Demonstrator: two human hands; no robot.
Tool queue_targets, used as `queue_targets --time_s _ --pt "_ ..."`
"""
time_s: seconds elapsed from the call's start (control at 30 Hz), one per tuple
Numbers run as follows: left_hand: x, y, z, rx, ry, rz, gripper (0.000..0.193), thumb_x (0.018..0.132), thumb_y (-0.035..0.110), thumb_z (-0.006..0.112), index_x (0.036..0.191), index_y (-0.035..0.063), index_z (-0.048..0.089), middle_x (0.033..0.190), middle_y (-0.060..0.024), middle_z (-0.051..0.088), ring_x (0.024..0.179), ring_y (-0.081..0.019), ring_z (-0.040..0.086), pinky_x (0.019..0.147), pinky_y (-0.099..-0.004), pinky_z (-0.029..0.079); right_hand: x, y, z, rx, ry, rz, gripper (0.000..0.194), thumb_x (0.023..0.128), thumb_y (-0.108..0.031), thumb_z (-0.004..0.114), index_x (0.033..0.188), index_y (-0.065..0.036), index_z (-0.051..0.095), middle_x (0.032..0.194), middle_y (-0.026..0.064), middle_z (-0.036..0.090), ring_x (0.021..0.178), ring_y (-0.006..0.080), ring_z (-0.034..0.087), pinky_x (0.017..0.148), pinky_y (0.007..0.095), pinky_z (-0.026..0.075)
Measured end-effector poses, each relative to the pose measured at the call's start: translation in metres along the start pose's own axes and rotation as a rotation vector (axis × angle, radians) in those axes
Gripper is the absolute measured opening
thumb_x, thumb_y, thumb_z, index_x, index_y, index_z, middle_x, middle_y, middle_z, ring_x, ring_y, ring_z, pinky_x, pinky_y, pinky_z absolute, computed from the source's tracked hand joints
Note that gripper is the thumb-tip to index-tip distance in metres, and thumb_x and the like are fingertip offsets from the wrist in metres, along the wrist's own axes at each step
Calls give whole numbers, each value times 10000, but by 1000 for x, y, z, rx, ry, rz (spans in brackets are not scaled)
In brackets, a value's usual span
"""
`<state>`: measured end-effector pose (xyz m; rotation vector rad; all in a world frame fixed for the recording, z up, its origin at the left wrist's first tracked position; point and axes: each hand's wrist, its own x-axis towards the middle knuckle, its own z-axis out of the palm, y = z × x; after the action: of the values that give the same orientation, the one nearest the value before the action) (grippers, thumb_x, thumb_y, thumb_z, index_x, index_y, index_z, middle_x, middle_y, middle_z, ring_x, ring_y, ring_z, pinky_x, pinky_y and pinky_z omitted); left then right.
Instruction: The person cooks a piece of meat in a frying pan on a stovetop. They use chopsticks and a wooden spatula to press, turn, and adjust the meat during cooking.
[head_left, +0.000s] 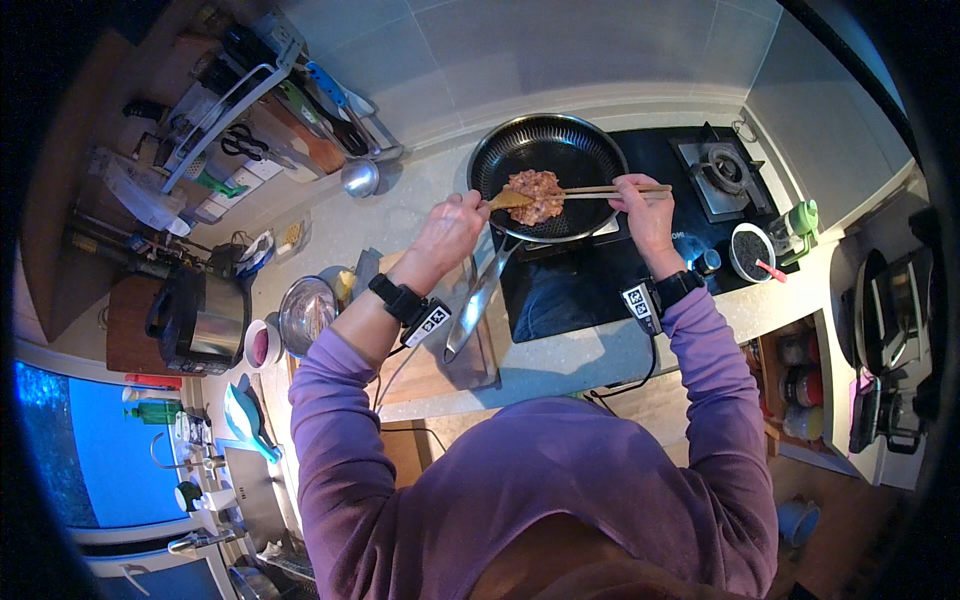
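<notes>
A clump of meat pieces (534, 187) lies in a black frying pan (517, 142) on the hob. My left hand (454, 229) grips a wooden spatula (511, 199), whose blade touches the meat from the left. In my right hand (643, 210) is a pair of wooden chopsticks (592, 192), with the tips at the meat's right edge. The pan's metal handle (481, 300) points towards me, over a wooden cutting board (427, 367).
A metal bowl (307, 315) and a small bowl with pink contents (262, 343) stand left. Right of the pan are a gas burner (724, 169), a white bowl of dark grains (752, 253) and a green-topped bottle (799, 223). A pressure cooker (206, 322) stands far left.
</notes>
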<state>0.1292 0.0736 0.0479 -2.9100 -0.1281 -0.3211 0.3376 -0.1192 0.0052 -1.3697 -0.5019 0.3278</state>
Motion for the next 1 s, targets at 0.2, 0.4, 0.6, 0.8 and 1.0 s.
queue_targets --time_s 0.2,0.4,0.6,0.8,1.0 --pt "3 -1 -1 -1 -7 -1 233 754 45 484 963 56 587 787 -108 515 728 -266 564 628 -358 495 12 8 6 -65 53 -211 144 807 -113 615 857 23 619 813 66 612 731 132 593 668 243 493" --pt "3 0 -1 -16 -12 6 249 745 34 479 967 60 588 789 -106 520 738 -259 563 631 -356 495 12 18 17 -398 -49 -541 83 758 -68 623 823 -18 636 772 115 599 716 227 595 638 293 462" --pt "3 -1 2 -17 -9 2 280 747 26 470 997 69 588 785 -103 515 742 -256 562 634 -355 494 6 13 22 -409 -84 -571 59 768 -53 620 800 -5 630 756 105 592 687 213 585 622 284 457" --pt "3 -2 2 -18 -10 10 279 747 27 470 998 63 586 790 -105 515 744 -257 561 642 -352 493 6 13 22 -417 -89 -535 62 775 -53 615 806 -1 629 759 102 591 686 210 584 626 278 457" --pt "4 -2 2 -22 -25 9 270 746 29 475 990 61 585 802 -106 519 755 -257 562 648 -350 493 4 15 20 -426 -52 -524 66 774 -49 612 808 3 633 763 98 595 687 201 585 625 274 459"
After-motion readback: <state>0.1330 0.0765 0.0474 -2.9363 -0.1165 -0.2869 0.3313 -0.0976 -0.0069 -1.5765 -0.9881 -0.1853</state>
